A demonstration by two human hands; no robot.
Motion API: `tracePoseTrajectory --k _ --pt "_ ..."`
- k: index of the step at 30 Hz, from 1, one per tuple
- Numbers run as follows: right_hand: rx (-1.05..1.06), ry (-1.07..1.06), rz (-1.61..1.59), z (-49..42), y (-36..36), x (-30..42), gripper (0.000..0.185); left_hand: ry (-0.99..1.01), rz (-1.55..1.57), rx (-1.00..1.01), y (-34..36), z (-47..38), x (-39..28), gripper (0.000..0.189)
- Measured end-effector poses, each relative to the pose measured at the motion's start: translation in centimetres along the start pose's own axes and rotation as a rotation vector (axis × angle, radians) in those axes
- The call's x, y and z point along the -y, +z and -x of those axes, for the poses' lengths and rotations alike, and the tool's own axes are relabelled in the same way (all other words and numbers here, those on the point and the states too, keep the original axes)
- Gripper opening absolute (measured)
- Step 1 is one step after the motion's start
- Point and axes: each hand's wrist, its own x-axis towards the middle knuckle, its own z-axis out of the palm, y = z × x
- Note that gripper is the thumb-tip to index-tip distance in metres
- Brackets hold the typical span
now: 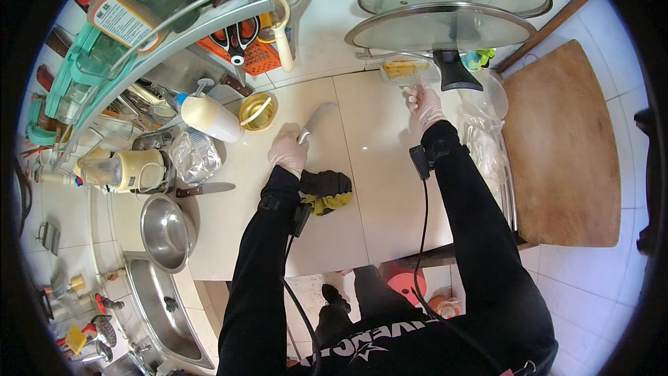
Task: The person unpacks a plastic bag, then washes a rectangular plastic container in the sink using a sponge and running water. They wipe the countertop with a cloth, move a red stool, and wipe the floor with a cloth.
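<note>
Both hands wear thin clear gloves. My left hand (288,150) is closed around the handle of a knife (316,121), whose curved blade points away from me over the pale tiled counter (386,177). Just below that hand lies a dark cloth with yellow-green edges (327,191). At the back of the counter, my right hand (424,102) is at the near edge of a clear plastic box (408,71) with yellow-brown contents. Its fingers are partly curled; whether they grip the box is unclear. The black handle of a glass pan lid (454,70) stands beside the box.
On the left are a second knife (209,189), a steel bowl (166,232), crumpled foil (194,156), a pump bottle (213,118), a golden bowl (257,112) and a sink (166,305). On the right, plastic bags (482,141) lie beside a wooden board (566,151). A loaded rack (193,21) overhangs the back left.
</note>
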Motion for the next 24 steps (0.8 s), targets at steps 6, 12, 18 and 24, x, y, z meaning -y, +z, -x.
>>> tracePoseTrajectory --k 6,12,18,24 --pt "-0.107 -0.137 0.143 -2.1 0.9 0.9 0.019 -0.141 -0.099 0.101 0.3 -0.9 -0.3 0.032" --pt "-0.126 -0.376 0.212 1.0 3.3 1.6 0.011 -0.046 0.064 0.013 -0.4 -0.3 -0.6 0.036" --pt "-0.171 -0.104 0.064 6.7 3.5 -0.5 0.011 -0.049 0.219 -0.056 -4.2 3.3 -3.1 0.034" --pt "0.217 0.095 0.558 20.6 5.1 -6.5 0.014 -0.277 0.898 0.124 -11.2 13.3 -4.0 0.044"
